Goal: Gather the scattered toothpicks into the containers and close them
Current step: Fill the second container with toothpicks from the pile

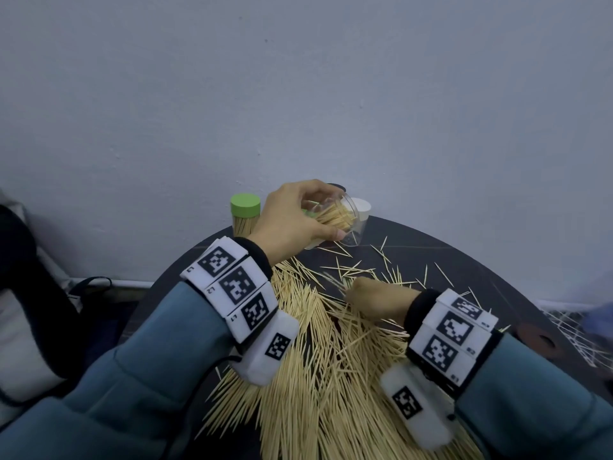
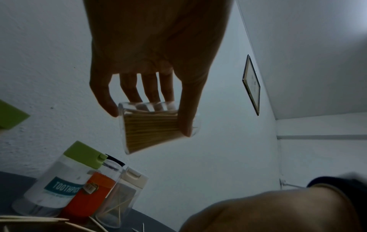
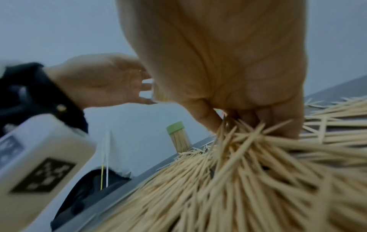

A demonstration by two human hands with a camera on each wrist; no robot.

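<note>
Dark round tabletop point(image 1: 431, 247): left hand point(image 1: 292, 220) grips tilted clear plastic toothpick jar point(image 1: 338, 215), mouth facing right hand point(image 1: 374, 298), which pinches a bundle of pale wooden toothpicks point(image 3: 244, 135) just below.

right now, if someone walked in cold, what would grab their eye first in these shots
First the big heap of toothpicks spread over the near half of the dark round table, with the right hand pinching a bunch from it. Next the left hand holding a clear container, tilted and partly filled, above the table's far edge, beside a closed green-lidded jar.
</note>
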